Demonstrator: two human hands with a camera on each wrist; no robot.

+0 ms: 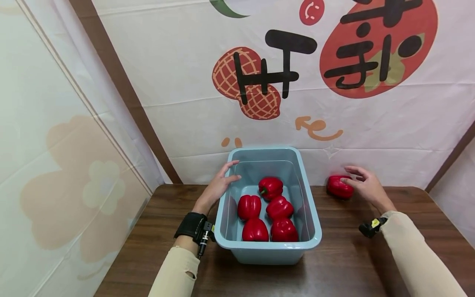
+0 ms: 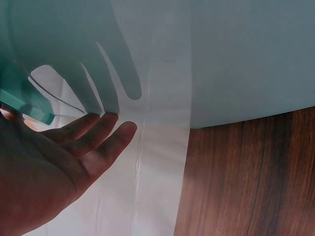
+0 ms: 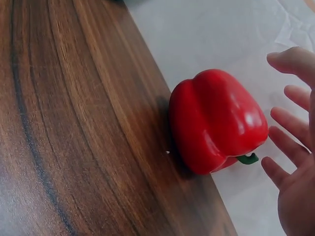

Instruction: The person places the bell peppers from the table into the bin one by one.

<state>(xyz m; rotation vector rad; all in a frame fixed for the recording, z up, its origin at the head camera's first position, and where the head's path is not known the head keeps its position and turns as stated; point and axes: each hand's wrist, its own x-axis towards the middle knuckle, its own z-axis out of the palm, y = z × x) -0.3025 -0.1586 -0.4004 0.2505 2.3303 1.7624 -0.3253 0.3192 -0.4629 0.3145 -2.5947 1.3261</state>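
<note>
Lying stem-first toward the spread, empty fingers (image 3: pixel 290 123) of the right hand (image 1: pixel 365 185), the glossy red bell pepper (image 1: pixel 339 187) is seen right of the pale blue plastic tub (image 1: pixel 309 214), whose left wall is touched by the open left hand (image 1: pixel 219 185).

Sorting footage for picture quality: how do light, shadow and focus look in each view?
Head view: even light, sharp, wide-angle bend at the edges, soft sheen on the peppers in the bin. Left wrist view: the left hand is dim and close, its shadow falling on the bin wall. Right wrist view: the pepper shows glare; the right hand is blurred.
</note>
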